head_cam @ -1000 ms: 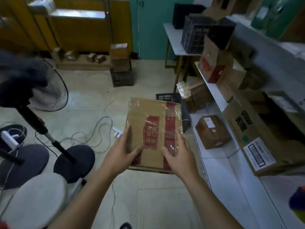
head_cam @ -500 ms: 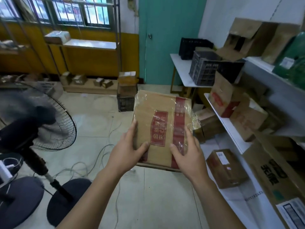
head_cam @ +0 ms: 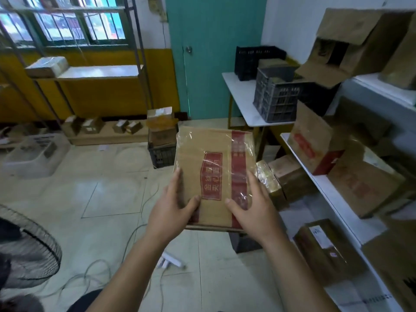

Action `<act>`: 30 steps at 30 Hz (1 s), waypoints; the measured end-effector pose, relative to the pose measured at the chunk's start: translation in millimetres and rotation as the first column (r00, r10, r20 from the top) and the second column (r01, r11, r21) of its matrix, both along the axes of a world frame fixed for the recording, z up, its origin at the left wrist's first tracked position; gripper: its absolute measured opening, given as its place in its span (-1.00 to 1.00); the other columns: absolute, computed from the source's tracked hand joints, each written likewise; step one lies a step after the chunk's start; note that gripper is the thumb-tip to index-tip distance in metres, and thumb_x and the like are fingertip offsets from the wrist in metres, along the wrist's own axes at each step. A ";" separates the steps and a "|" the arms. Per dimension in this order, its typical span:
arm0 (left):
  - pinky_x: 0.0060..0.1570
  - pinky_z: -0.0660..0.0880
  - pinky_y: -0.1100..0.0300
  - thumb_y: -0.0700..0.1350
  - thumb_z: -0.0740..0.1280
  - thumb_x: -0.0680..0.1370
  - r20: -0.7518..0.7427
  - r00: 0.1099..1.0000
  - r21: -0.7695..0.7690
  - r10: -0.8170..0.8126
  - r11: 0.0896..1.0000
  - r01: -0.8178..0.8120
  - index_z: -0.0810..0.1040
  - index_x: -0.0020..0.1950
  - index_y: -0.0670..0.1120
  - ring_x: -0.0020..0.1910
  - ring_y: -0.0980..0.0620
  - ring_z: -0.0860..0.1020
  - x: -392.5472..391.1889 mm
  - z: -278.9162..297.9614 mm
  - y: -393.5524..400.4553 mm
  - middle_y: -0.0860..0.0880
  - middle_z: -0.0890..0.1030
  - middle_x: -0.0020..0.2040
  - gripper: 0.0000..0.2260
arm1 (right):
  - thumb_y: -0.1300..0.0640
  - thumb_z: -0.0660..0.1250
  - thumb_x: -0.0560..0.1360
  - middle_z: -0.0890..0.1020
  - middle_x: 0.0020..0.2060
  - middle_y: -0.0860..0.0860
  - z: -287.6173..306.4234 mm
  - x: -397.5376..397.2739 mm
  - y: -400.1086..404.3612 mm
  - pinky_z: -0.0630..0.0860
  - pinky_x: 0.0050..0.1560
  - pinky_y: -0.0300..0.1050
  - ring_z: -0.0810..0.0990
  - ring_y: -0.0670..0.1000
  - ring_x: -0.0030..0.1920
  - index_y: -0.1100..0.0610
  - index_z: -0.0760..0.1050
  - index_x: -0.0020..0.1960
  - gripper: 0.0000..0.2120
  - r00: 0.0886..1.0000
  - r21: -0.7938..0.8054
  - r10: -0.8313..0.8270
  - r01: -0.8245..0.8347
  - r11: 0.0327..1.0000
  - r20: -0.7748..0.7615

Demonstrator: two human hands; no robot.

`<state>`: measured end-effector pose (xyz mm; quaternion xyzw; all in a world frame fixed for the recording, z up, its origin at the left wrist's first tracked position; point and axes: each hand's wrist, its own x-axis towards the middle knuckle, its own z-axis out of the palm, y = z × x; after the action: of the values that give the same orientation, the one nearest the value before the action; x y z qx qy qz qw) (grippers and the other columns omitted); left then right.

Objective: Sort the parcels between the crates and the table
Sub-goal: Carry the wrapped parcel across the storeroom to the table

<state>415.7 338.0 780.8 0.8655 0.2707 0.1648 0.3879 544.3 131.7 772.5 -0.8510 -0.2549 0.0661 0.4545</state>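
— Where do we have the flat brown cardboard parcel with red printed bands and clear wrap [head_cam: 215,174]?

— In the air over the tiled floor [head_cam: 108,199], our left hand [head_cam: 171,210] and right hand [head_cam: 254,210] each gripping a near corner, thumbs on top. Its long axis runs away from us, far end tipped up toward the teal door [head_cam: 213,57].

— What stands around it?

— A dark plastic crate [head_cam: 275,97] on the white surface [head_cam: 238,93] beyond; white shelves of cardboard boxes [head_cam: 315,183] to our right; a loaded black floor crate [head_cam: 161,154] just behind the parcel.
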 end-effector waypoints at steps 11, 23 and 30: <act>0.29 0.55 0.03 0.23 0.42 0.60 0.021 0.999 0.005 0.043 0.999 -0.044 -0.10 0.72 0.29 0.50 0.00 0.46 150.5 14.3 76.1 0.07 0.35 0.63 -0.13 | -0.16 0.53 0.56 0.31 0.60 -0.19 10.6 160.6 89.6 0.39 0.09 -0.29 0.37 -0.22 0.33 -0.32 0.01 0.71 -0.08 1.000 0.016 0.026 -0.027 1.000 0.007; 0.33 0.58 -0.11 0.29 0.40 0.58 0.041 0.998 -0.075 0.057 0.996 -0.054 -0.09 0.70 0.33 0.49 0.06 0.44 304.5 -2.5 231.0 0.10 0.36 0.59 -0.14 | -0.17 0.52 0.56 0.26 0.64 -0.16 5.1 314.0 242.6 0.39 0.37 -0.07 0.28 -0.21 0.42 -0.31 0.03 0.71 -0.10 1.000 -0.008 0.030 -0.030 1.000 -0.008; 0.41 0.53 -0.12 0.24 0.44 0.58 0.047 0.999 -0.127 0.017 0.992 -0.011 -0.09 0.69 0.34 0.51 0.06 0.40 410.2 5.0 324.0 0.09 0.34 0.59 -0.13 | -0.22 0.51 0.54 0.30 0.62 -0.16 9.7 410.2 326.6 0.47 0.32 -0.06 0.40 -0.10 0.48 -0.32 0.04 0.69 -0.11 1.000 -0.013 -0.009 0.009 1.000 -0.003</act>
<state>826.0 662.0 785.8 0.8330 0.2774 0.1708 0.4472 954.5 458.4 782.2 -0.8549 -0.2497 0.0671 0.4497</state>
